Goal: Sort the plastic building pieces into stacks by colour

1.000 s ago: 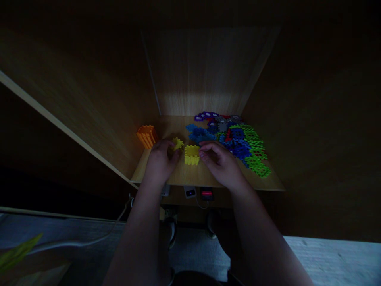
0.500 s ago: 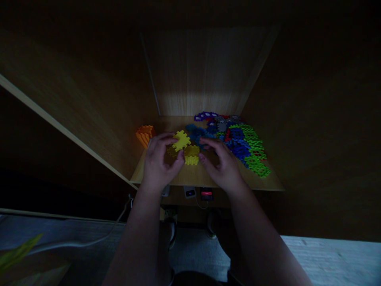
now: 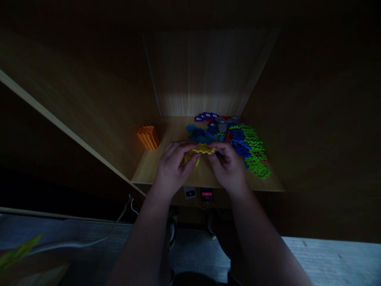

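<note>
My left hand (image 3: 174,169) and my right hand (image 3: 228,167) meet over the middle of the small wooden desk (image 3: 149,172). Together they grip a yellow interlocking block piece (image 3: 203,149), a flat tile held on top of a yellow box-shaped block. Fingers of both hands curl round its sides and hide most of the lower block. An orange block cube (image 3: 148,137) stands apart at the desk's left. A pile of loose tiles (image 3: 238,141) in blue, purple, green, red and grey lies just beyond and right of my right hand.
Wooden partition walls (image 3: 208,71) enclose the desk at the back and both sides. Two small devices with lit displays (image 3: 199,194) sit under the desk's front edge. A cable (image 3: 89,240) runs across the floor at the left. The scene is dim.
My left hand carried the flat yellow tile from the left onto the yellow box block. My right hand closed in, and both hands now grip the piece together at the middle.
</note>
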Demonstrator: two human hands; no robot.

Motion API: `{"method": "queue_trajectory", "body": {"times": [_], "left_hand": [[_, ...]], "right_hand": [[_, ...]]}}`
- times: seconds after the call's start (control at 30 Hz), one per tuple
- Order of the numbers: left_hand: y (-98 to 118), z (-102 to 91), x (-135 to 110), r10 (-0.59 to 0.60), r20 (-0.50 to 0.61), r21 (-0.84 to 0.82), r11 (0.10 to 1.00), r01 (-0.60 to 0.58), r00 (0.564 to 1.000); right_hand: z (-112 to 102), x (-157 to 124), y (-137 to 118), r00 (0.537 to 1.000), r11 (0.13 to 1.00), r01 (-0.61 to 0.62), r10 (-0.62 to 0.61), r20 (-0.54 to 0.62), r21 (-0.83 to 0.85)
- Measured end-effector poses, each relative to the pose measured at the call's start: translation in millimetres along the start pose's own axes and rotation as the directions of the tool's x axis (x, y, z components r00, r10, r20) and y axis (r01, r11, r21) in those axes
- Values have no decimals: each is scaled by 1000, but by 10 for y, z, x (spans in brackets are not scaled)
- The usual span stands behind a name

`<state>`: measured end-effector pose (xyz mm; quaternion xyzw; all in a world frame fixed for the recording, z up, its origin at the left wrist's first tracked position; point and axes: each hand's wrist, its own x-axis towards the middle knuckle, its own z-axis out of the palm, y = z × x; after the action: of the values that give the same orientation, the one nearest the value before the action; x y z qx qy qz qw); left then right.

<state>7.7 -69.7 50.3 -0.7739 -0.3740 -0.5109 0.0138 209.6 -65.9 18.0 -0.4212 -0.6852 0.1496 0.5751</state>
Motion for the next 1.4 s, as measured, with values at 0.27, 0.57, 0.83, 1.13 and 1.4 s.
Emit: {"method": "queue_trajectory", "body": {"times": [0.27, 0.57, 0.83, 1.13, 1.4], "left_hand": [[13, -27, -5, -24, -15, 8, 1000, 24, 1000], [-118, -43, -11, 144, -35, 51, 989, -142, 989], [-209, -66, -24, 151, -24, 62, 987, -149, 988], [-359, -137, -70, -149, 33, -137, 979, 152, 988], [-477, -71, -76, -236, 290, -245, 918, 310, 928]], "right_hand": [[12, 26, -26, 999, 1000, -2, 2, 35, -6], [-8, 95, -54, 992, 992, 102, -107, 60, 76], [28, 93, -15, 992, 977, 18, -44, 118, 210], [47, 123, 24, 995, 994, -42, 33, 91, 105], [75, 113, 93, 981, 993, -83, 67, 181, 85]]}}
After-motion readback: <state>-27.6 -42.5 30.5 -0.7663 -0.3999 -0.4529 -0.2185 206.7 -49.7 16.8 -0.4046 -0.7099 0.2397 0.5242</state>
